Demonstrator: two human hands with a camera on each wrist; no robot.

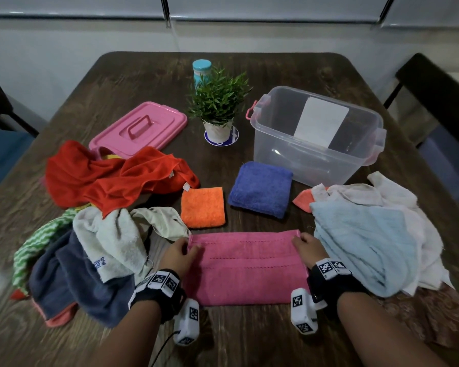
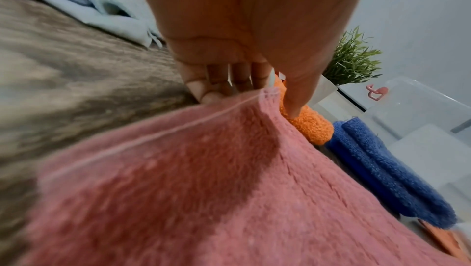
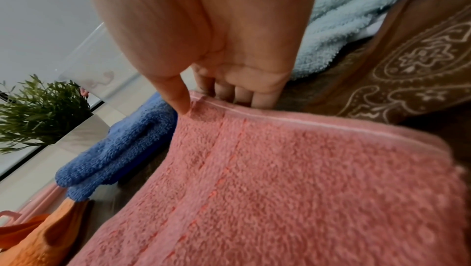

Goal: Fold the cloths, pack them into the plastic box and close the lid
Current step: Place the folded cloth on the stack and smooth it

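A pink towel lies folded in a wide band on the table near me. My left hand pinches its far left corner between thumb and fingers. My right hand pinches the far right corner the same way. Beyond it lie a folded orange cloth and a folded blue towel. The clear plastic box stands open at the right back, with nothing in it. Its pink lid lies at the left back.
A heap of unfolded cloths, red, white, navy and green-striped, fills the left side. A light blue towel and white cloths lie at the right. A potted plant and a teal jar stand mid-table.
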